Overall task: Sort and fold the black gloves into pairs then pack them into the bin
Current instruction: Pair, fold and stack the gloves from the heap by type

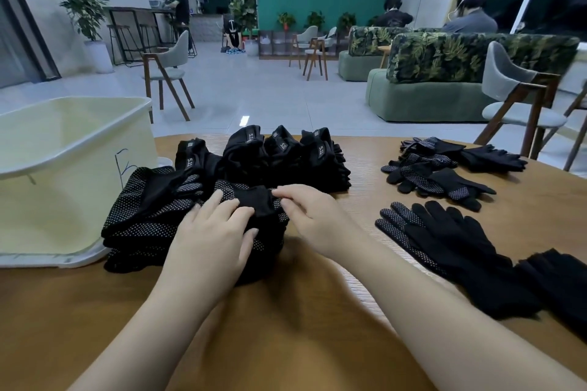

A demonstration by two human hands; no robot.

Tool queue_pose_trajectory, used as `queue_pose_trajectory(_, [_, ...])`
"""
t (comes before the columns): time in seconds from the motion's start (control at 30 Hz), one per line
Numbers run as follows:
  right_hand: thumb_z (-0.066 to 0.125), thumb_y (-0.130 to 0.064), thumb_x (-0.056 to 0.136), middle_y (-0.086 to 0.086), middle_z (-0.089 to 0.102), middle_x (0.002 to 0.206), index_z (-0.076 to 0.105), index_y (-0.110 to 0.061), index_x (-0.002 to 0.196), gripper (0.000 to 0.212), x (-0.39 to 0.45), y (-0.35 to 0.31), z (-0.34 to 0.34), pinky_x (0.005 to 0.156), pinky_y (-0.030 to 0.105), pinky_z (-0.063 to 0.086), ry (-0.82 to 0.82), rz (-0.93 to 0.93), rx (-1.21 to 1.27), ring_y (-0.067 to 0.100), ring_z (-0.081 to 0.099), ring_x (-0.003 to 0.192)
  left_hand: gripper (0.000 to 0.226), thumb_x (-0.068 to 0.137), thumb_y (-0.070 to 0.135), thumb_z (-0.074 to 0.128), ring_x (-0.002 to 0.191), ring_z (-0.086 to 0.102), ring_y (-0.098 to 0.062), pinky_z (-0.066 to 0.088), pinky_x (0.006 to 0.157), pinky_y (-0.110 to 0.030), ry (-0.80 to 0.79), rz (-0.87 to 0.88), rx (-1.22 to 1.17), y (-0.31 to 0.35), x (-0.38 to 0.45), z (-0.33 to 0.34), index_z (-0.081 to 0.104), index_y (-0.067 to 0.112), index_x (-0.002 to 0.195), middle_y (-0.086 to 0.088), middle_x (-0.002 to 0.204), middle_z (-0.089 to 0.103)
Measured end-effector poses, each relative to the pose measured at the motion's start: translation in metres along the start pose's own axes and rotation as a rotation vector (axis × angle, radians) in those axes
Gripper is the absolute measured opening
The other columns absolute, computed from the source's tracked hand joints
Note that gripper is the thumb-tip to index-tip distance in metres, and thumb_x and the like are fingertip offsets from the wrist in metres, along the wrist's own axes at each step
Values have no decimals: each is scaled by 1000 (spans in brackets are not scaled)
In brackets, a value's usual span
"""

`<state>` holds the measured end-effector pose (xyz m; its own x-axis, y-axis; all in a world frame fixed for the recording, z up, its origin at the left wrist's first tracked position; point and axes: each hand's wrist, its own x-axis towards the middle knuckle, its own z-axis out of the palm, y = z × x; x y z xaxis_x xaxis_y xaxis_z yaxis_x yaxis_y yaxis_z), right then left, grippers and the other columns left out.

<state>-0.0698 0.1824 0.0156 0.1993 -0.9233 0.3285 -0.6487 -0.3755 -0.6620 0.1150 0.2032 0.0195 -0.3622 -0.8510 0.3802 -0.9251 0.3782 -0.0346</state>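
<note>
**Folding well along, packing not begun**

The left hand (219,225) pressed flat and the right hand (305,209) pinched the top folded pair (254,203) on the near stack (152,219); loose gloves (438,174) waited unsorted, and the bin (63,143) showed nothing packed

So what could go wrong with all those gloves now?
1. Both hands, left hand and right hand, rest on a folded pair atop a tall stack. The stack looks soft and uneven, so it might topple when pressed or lifted.
2. The unsorted gloves all look alike, so a pair could be mismatched.
3. The stack sits right against the bin; moving it could nudge gloves off the table.
</note>
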Motion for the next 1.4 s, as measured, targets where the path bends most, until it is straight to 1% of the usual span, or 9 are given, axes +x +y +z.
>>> queue_pose_trajectory(0.33, [52,-20,97,-17,54,115,62,-19,122,27,-103,28,-39,90,-4,22,104,32,-178,-15,38,108,42,85,35,41,116,58,-30,44,96,-47,147,75,-136,52,-22,14,70,14,107,-6,111,67])
queue_pose_trajectory(0.47, [67,-16,87,-9,62,114,67,-19,112,26,-143,52,-55,104,21,37,227,136,-461,6,49,120,41,83,35,41,113,60,-30,47,93,-46,101,152,-157,68,-24,21,70,14,104,-5,109,67])
queue_pose_trajectory(0.57, [75,-14,77,-2,67,110,69,-16,108,31,-162,53,-62,98,41,44,363,309,-623,23,58,116,41,82,36,41,110,62,-28,50,90,-45,24,235,-161,80,-24,25,71,15,101,-5,106,67])
queue_pose_trajectory(0.73, [54,-30,92,-8,52,129,53,-20,128,38,-176,48,-74,102,26,32,407,539,-592,12,40,125,42,83,44,38,105,64,-14,50,83,-22,-73,292,-331,81,-26,31,69,25,103,7,109,65])
queue_pose_trajectory(0.87, [55,-21,92,-5,53,115,59,-15,112,21,-178,50,-79,81,17,27,452,564,-556,7,38,101,70,76,61,14,128,40,-1,33,102,-17,-126,226,-463,79,-28,36,55,33,126,18,134,45])
queue_pose_trajectory(1.07, [52,-12,95,-2,51,97,61,-10,89,11,-179,55,-88,76,17,29,467,565,-534,12,42,93,71,75,62,15,129,38,-1,32,101,-15,-116,210,-489,78,-28,40,56,35,126,18,136,45])
queue_pose_trajectory(1.2, [50,-22,96,-6,52,105,58,-17,99,10,-176,47,-91,86,23,35,415,595,-538,16,45,108,66,77,60,18,130,37,0,25,98,-10,-117,200,-509,78,-28,38,57,35,124,19,135,45])
queue_pose_trajectory(1.3, [50,-37,92,-12,46,124,48,-25,122,32,-181,40,-90,101,29,30,331,641,-627,12,35,123,59,80,57,25,131,37,0,28,101,-14,-127,195,-518,78,-29,37,59,34,123,18,134,48])
queue_pose_trajectory(1.4, [48,-25,93,-11,47,129,49,-22,127,34,-184,41,-90,97,24,32,339,646,-626,11,36,122,48,85,50,33,130,37,0,33,103,-19,-132,194,-516,78,-29,37,59,34,122,19,134,47])
